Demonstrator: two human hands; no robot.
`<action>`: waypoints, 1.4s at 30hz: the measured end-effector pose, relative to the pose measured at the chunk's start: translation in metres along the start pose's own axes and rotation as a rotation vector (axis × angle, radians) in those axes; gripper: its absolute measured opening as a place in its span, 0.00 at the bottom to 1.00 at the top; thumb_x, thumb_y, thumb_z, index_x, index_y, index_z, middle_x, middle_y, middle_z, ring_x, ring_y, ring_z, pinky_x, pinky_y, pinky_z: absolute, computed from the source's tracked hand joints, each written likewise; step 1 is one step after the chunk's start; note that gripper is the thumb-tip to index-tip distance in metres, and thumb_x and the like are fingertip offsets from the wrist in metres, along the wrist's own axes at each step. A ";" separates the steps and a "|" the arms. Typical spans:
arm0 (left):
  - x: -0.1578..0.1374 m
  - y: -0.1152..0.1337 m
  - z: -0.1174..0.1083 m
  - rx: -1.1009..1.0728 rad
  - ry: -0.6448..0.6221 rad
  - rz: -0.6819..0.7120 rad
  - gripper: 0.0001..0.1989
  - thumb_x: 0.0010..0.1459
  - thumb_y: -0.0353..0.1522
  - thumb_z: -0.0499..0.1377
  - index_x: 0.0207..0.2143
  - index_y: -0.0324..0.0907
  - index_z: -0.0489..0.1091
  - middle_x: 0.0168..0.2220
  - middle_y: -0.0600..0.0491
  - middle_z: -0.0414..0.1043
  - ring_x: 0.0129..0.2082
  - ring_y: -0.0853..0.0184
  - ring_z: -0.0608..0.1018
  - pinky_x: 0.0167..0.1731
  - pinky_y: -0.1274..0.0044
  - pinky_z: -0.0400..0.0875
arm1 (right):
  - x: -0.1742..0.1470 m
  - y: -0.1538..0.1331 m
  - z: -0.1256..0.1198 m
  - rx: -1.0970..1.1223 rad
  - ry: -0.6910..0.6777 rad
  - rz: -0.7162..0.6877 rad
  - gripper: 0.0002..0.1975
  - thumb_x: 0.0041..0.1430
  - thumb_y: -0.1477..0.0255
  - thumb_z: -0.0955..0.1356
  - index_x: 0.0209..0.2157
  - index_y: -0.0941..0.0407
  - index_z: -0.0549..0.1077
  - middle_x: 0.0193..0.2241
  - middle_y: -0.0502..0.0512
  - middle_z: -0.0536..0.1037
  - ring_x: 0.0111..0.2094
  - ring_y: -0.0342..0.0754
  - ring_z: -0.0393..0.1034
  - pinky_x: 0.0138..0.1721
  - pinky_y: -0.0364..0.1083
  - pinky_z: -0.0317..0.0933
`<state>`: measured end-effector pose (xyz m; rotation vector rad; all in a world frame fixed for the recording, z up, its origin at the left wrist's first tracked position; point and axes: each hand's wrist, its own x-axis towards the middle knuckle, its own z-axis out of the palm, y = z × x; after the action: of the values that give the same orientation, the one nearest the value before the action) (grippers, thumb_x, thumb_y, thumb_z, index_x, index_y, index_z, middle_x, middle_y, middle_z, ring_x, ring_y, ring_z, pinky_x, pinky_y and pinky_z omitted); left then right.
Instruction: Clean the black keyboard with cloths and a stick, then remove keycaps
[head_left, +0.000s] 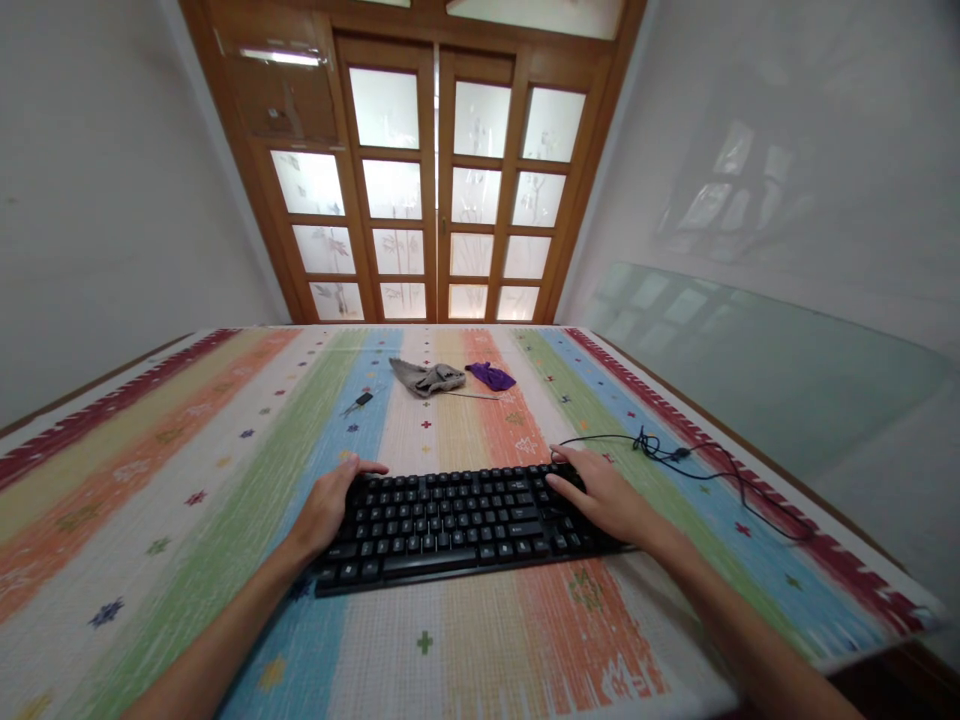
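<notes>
Left hand (327,510), right hand (609,492), keyboard (457,518) (held between)

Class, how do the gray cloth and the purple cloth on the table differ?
The gray cloth spreads wider, with a tapering left end; the purple cloth is smaller and more compact. The gray cloth is dull, the purple cloth vivid. Both lie crumpled beyond the keyboard.
</notes>
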<state>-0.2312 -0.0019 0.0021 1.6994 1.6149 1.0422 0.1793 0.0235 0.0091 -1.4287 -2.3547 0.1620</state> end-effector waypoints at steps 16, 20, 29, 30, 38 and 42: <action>0.008 -0.022 -0.015 0.359 0.194 0.382 0.23 0.66 0.44 0.46 0.25 0.43 0.71 0.30 0.50 0.71 0.35 0.62 0.75 0.41 0.71 0.70 | 0.171 -0.095 0.082 0.008 -0.036 -0.220 0.18 0.59 0.73 0.65 0.51 0.61 0.72 0.53 0.65 0.73 0.55 0.53 0.64 0.58 0.51 0.56; 0.008 -0.024 -0.015 0.391 0.120 0.317 0.24 0.66 0.44 0.45 0.22 0.43 0.67 0.24 0.52 0.70 0.26 0.65 0.73 0.34 0.73 0.67 | 0.192 -0.112 0.093 -0.014 -0.048 -0.182 0.25 0.57 0.74 0.65 0.57 0.62 0.67 0.57 0.67 0.68 0.58 0.55 0.62 0.58 0.52 0.56; 0.008 -0.024 -0.015 0.402 0.073 0.265 0.26 0.66 0.45 0.44 0.20 0.42 0.66 0.22 0.52 0.72 0.24 0.66 0.73 0.32 0.75 0.64 | 0.220 -0.136 0.096 -0.118 -0.091 -0.033 0.34 0.61 0.71 0.63 0.67 0.58 0.52 0.67 0.70 0.52 0.59 0.63 0.62 0.55 0.55 0.59; 0.008 -0.024 -0.015 0.397 0.072 0.263 0.26 0.66 0.45 0.44 0.20 0.42 0.66 0.21 0.52 0.72 0.24 0.66 0.73 0.32 0.75 0.64 | 0.224 -0.137 0.097 -0.122 -0.100 -0.006 0.34 0.61 0.70 0.63 0.68 0.57 0.51 0.68 0.70 0.51 0.59 0.63 0.62 0.55 0.55 0.60; 0.009 -0.023 -0.016 0.348 0.093 0.224 0.27 0.66 0.45 0.45 0.18 0.43 0.67 0.20 0.52 0.72 0.23 0.66 0.73 0.31 0.75 0.63 | 0.250 -0.136 0.100 -0.141 -0.126 0.066 0.19 0.63 0.72 0.62 0.53 0.59 0.72 0.54 0.70 0.70 0.51 0.61 0.71 0.48 0.53 0.64; 0.009 -0.022 -0.016 0.330 0.100 0.208 0.27 0.65 0.44 0.45 0.19 0.42 0.68 0.20 0.52 0.72 0.24 0.66 0.74 0.31 0.76 0.63 | 0.255 -0.134 0.092 -0.137 -0.078 0.053 0.15 0.63 0.77 0.61 0.46 0.60 0.76 0.48 0.69 0.75 0.48 0.59 0.72 0.46 0.51 0.64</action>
<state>-0.2570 0.0076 -0.0057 2.0996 1.7800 1.0134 -0.0720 0.1913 0.0293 -1.5754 -2.4332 0.0731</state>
